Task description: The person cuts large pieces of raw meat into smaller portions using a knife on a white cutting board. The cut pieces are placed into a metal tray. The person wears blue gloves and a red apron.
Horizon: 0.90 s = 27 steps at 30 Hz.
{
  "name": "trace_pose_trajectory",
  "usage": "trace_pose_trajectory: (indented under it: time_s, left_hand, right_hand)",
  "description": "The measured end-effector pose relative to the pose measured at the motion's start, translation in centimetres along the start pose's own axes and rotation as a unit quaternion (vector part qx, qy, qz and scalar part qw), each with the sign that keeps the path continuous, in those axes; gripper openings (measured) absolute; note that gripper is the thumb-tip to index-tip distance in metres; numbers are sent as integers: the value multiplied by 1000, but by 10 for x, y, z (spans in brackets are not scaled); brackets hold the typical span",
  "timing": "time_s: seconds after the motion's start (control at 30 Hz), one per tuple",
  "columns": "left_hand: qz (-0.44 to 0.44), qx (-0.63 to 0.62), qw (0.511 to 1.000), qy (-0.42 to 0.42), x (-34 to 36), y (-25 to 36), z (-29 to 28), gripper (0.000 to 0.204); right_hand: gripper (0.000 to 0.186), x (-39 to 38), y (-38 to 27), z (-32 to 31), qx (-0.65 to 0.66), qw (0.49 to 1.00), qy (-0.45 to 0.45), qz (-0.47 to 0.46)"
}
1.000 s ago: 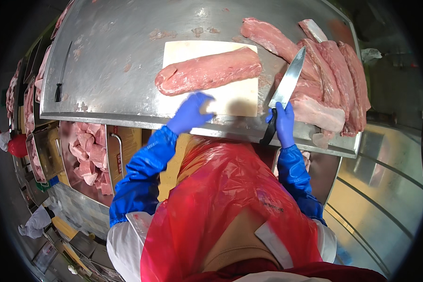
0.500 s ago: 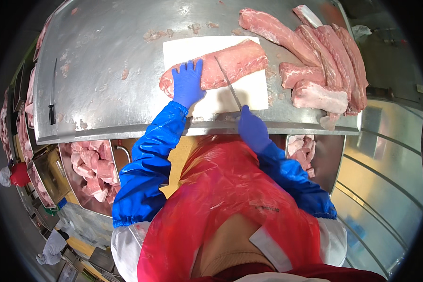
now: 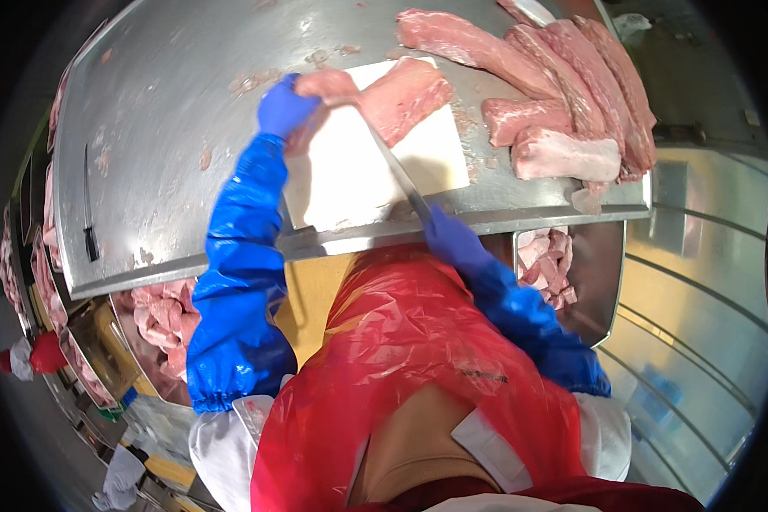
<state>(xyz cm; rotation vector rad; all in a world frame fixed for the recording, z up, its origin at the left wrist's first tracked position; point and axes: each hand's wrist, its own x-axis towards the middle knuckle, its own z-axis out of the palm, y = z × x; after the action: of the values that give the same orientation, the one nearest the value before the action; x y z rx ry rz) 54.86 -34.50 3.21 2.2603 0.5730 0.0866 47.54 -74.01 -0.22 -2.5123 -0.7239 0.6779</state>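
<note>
Pork loin (image 3: 397,98) lies on the white cutting board (image 3: 358,183); your left hand (image 3: 286,107) pinches its end, your right hand (image 3: 452,239) clenches the knife (image 3: 397,175).

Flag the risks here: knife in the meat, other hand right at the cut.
1. The left hand grips the meat close to the knife held by the right hand; a slip could reach the glove.
2. The cutting board sits at the table edge and might shift under pressure.
3. The meat pile crowds the board's right side.
</note>
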Motion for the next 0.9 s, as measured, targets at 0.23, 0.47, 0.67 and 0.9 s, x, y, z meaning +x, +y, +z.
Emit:
trace_pose_trajectory:
  time_s: [0.23, 0.47, 0.67, 0.9]
  left_hand:
    - [-171, -235, 912, -289, 85, 57, 28, 56]
    - [-280, -451, 775, -344, -17, 96, 160, 52]
    - [-348, -583, 556, -479, -192, 174, 318, 45]
    - [361, -141, 858, -338, -121, 317, 384, 44]
  right_hand:
    - [18, -10, 66, -61, 438, 897, 54, 21]
    - [41, 60, 105, -100, 633, 758, 158, -16]
    - [43, -90, 207, -150, 595, 781, 166, 88]
    - [30, -209, 306, -165, 456, 712, 474, 247]
